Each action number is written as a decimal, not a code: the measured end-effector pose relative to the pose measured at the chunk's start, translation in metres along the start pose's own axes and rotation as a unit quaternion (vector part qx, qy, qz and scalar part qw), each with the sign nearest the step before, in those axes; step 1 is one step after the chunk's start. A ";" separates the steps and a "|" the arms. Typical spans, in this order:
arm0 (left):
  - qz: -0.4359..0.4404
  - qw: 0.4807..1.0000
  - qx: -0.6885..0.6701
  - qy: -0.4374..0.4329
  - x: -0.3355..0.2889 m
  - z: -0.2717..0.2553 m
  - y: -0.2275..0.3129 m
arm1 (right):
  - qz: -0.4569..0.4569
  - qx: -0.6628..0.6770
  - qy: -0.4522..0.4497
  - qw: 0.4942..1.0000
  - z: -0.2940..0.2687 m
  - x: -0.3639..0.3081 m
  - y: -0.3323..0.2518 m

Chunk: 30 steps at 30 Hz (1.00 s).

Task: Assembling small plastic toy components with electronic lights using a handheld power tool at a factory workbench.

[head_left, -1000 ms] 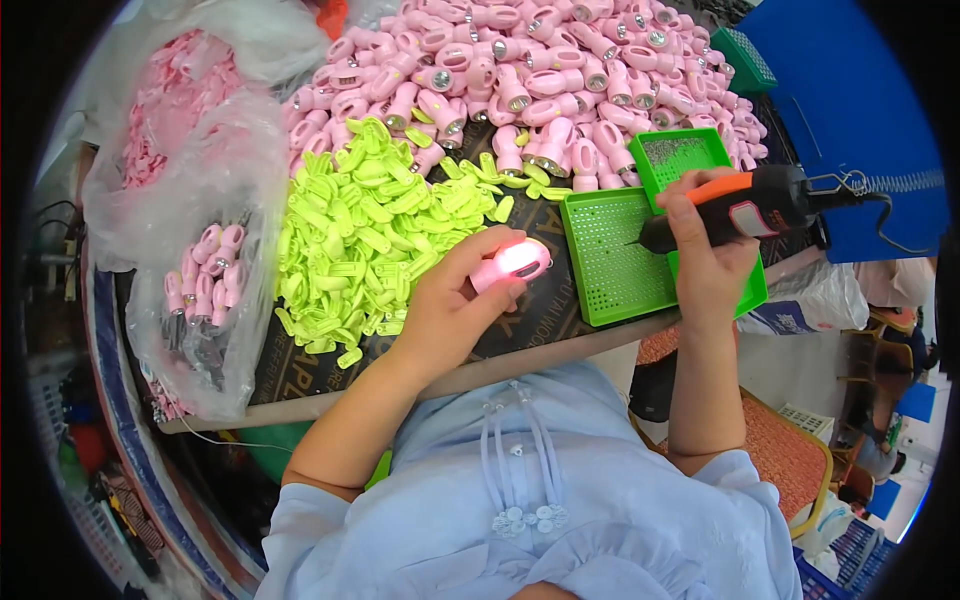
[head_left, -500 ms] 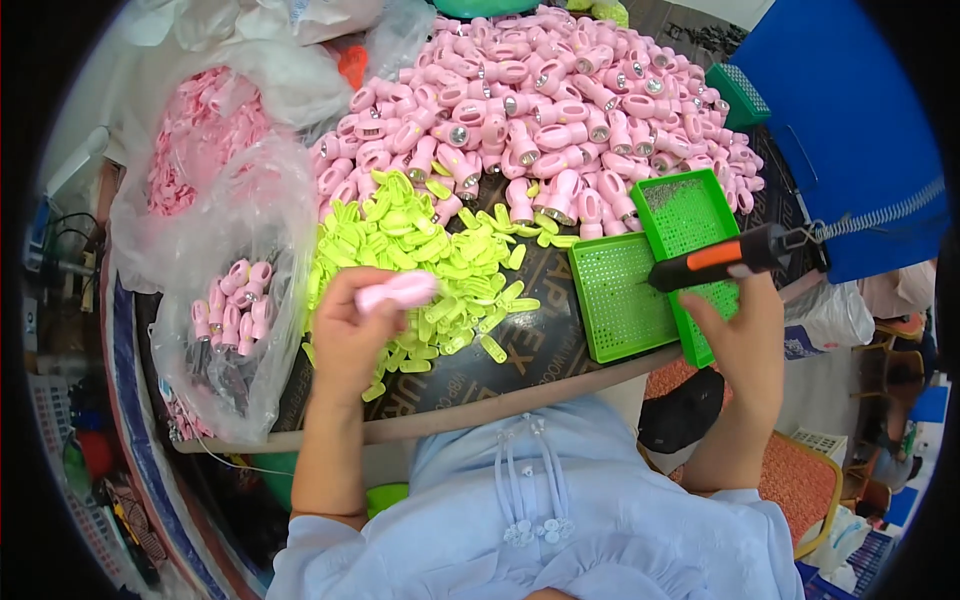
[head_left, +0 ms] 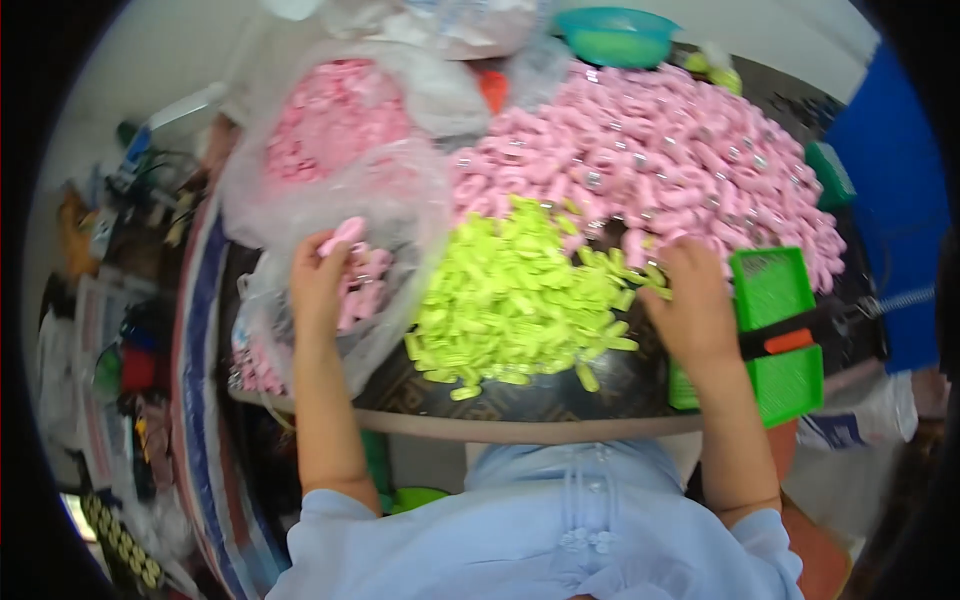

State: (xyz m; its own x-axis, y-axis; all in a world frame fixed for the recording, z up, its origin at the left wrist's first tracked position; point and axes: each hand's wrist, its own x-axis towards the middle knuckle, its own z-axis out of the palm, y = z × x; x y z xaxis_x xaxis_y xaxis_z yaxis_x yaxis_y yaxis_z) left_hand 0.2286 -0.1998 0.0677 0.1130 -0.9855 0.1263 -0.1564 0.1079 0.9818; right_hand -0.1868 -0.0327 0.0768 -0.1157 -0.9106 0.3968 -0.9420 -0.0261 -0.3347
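My left hand point(head_left: 318, 275) is over the mouth of a clear plastic bag point(head_left: 415, 215) on the left. A small pink flashlight point(head_left: 348, 231) is pinched at its fingertips, above other pink flashlights point(head_left: 362, 295) inside the bag. My right hand point(head_left: 692, 305) reaches to the near edge of a big heap of pink flashlights point(head_left: 670, 160), thumb and fingers apart. Blur hides whether its fingertips touch one. Between my hands lies a pile of yellow-green plastic pieces point(head_left: 510, 300). Right of my right forearm, a black and orange electric screwdriver point(head_left: 790, 342) hangs free on a coiled cord.
Green perforated trays point(head_left: 785, 385) lie beneath the screwdriver. A second bag of pink parts point(head_left: 340, 120) stands at the back left, and a teal bowl point(head_left: 615, 38) behind the heap. A blue panel point(head_left: 885, 200) rises at the right. The table's front edge point(head_left: 520, 430) runs before me.
My left hand has carried the pink flashlight left to the bag. My right hand has let go of the screwdriver and moved to the heap's edge. The view has shifted left.
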 end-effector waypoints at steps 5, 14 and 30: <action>-0.022 1.000 0.012 -0.015 0.013 -0.029 -0.015 | 0.061 -0.134 -0.035 0.988 0.021 0.019 0.010; -0.001 0.991 0.130 -0.008 0.023 -0.049 -0.034 | 0.070 -0.105 -0.027 0.992 0.043 0.024 0.033; 0.329 0.755 0.567 0.007 -0.009 -0.010 0.002 | 0.148 0.669 -0.159 0.711 0.015 -0.001 0.010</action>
State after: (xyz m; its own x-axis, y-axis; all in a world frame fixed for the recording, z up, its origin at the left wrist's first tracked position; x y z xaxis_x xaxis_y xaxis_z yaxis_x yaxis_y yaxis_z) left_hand 0.2370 -0.1893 0.0697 -0.3472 -0.7648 0.5428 -0.9217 0.3850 -0.0471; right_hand -0.1910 -0.0381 0.0603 0.0305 -0.9995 -0.0023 0.2773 0.0106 -0.9607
